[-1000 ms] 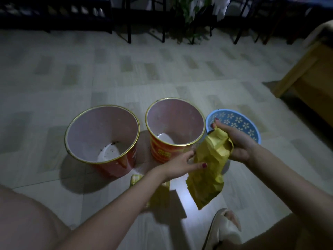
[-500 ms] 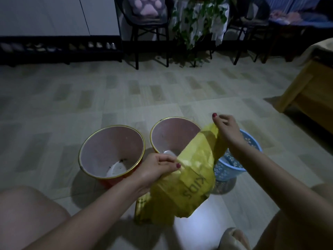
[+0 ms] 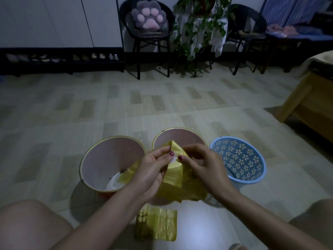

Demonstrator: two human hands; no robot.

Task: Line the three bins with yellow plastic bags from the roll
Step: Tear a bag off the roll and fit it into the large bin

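Left bin (image 3: pixel 100 159), middle bin (image 3: pixel 180 136), blue basket (image 3: pixel 252 179) on the floor, all unlined. Left hand (image 3: pixel 153 170) and right hand (image 3: pixel 203 166) each pinch the top edge of one yellow bag (image 3: pixel 175 175), held over the middle bin. Roll (image 3: pixel 156 222) lies near, on the floor. Bag looks thin, light, limp, likely clingy: work the mouth edges apart with the fingertips.
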